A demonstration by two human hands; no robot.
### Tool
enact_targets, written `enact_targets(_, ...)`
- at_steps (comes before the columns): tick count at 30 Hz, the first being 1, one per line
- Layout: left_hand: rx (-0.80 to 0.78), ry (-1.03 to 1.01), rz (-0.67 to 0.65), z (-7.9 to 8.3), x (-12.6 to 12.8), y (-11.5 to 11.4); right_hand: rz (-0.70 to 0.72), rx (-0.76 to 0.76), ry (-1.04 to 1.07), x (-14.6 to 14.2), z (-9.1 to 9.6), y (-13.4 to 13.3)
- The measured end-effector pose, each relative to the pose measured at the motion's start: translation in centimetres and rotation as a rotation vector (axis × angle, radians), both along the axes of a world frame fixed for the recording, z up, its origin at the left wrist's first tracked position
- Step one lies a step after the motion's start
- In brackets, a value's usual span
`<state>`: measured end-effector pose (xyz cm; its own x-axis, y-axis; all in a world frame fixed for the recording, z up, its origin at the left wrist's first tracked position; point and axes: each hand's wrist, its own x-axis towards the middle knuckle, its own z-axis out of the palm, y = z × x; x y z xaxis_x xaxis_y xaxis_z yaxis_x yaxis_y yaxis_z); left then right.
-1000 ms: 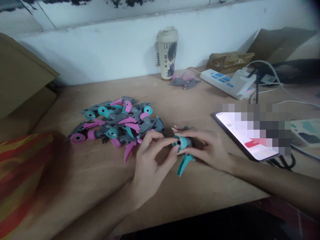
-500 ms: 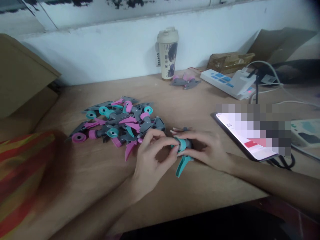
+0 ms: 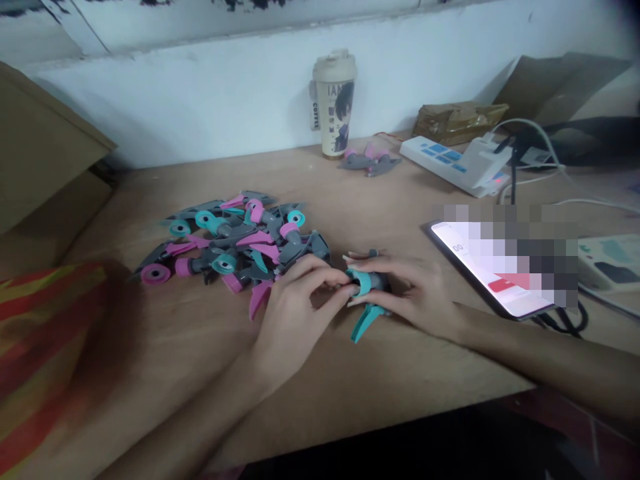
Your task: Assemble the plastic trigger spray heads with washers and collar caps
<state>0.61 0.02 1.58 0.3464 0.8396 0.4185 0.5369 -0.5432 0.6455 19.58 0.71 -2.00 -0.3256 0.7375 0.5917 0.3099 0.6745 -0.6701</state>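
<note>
My right hand (image 3: 423, 290) is closed around a trigger spray head (image 3: 364, 283) with a grey body, a teal collar and a teal trigger (image 3: 366, 323) hanging below. It is held sideways, collar pointing left. Thumb and fingertips of my left hand (image 3: 295, 303) pinch together at the collar's open end. What they grip there is hidden; a small dark bit shows between them. To the left lies a heap of grey trigger spray heads (image 3: 255, 257) with pink or teal collars and triggers, close to my left knuckles.
Farther back are a few pink-and-grey spray heads (image 3: 371, 163), a coffee tumbler (image 3: 336, 103) and a white power strip (image 3: 440, 160) with cables. A phone (image 3: 480, 267) lies right of my hands. Cardboard (image 3: 45, 147) and a red-and-yellow striped cloth (image 3: 45, 360) are on the left.
My left fingertips have shifted slightly at the collar's mouth, with the fingers drawn closer together. The held spray head has turned a little; its trigger sits slightly higher.
</note>
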Motion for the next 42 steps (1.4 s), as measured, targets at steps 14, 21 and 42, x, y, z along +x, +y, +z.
enact_targets(14, 0.203, -0.318, -0.025, -0.9, -0.9, -1.4, 0.266, -0.432, 0.371, 0.0, 1.9, 0.3)
enact_targets(21, 0.155, -0.372, -0.036, -2.0, -0.8, -1.1, 0.384, -0.536, 0.315, -0.2, 2.9, -0.4)
enact_targets(42, -0.662, -0.65, -0.296, 0.1, -0.3, -0.9, 0.127, -0.023, -0.309, -1.0, 6.5, -0.3)
